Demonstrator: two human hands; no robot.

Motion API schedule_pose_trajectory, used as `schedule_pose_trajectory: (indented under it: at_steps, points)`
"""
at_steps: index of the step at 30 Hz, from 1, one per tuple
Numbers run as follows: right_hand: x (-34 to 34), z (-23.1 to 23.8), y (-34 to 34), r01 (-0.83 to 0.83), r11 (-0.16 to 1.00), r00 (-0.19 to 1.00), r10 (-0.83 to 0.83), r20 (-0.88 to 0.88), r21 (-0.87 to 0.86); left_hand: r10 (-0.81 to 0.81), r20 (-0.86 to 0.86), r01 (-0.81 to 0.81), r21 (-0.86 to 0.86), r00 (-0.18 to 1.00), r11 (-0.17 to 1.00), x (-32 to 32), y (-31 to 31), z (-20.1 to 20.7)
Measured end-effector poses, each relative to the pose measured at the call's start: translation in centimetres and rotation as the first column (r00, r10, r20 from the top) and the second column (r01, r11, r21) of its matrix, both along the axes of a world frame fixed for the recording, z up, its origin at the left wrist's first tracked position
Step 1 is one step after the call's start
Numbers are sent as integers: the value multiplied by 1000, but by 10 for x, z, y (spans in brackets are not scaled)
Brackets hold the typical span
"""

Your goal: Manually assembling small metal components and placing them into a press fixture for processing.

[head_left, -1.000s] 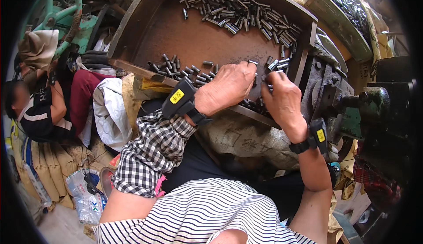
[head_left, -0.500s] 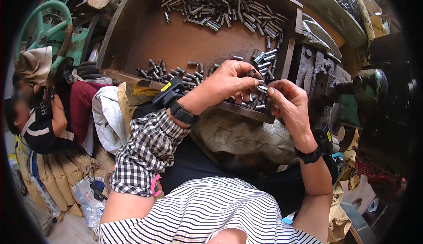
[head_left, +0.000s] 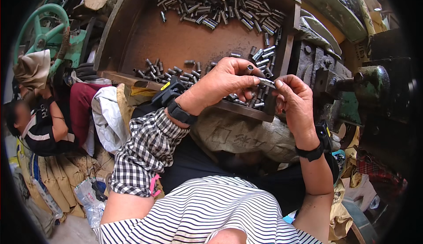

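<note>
Over the near right corner of a wooden tray, my two hands are close together. My left hand is closed, its thumb and fingers pinching a short shiny metal tube. Another, darker metal tube pokes up from its curled forefinger. With thumb and forefinger pinched, my right hand holds the other end of the shiny tube. Below the fingers, several loose tubes lie in the tray corner; the fingers partly hide them.
A big heap of metal tubes fills the far side of the tray, and a smaller group lies near its front left. Dark machinery stands at the right. At the far left are a green handwheel and another person.
My right hand has shifted slightly right, and the shiny tube between my fingertips now lies more level. The tube in my left forefinger has tilted a little. The view has moved slightly.
</note>
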State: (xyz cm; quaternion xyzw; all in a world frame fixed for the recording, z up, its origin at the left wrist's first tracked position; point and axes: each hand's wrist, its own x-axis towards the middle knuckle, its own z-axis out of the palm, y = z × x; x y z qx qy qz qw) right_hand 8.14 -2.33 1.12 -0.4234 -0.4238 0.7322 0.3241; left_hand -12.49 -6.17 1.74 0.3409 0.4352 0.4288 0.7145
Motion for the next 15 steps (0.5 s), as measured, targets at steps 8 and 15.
schedule_pose_trajectory:
  at_steps: [8, 15]
  points:
    - [3, -3, 3, -23, 992, 997, 15, -72, -121, -42, -60, 41, -18, 997, 999, -2, 0, -2]
    - [6, -2, 4, -93, 976, 988, 66, -141, -198, -74, -65, 73, -25, 995, 997, 4, -1, -2]
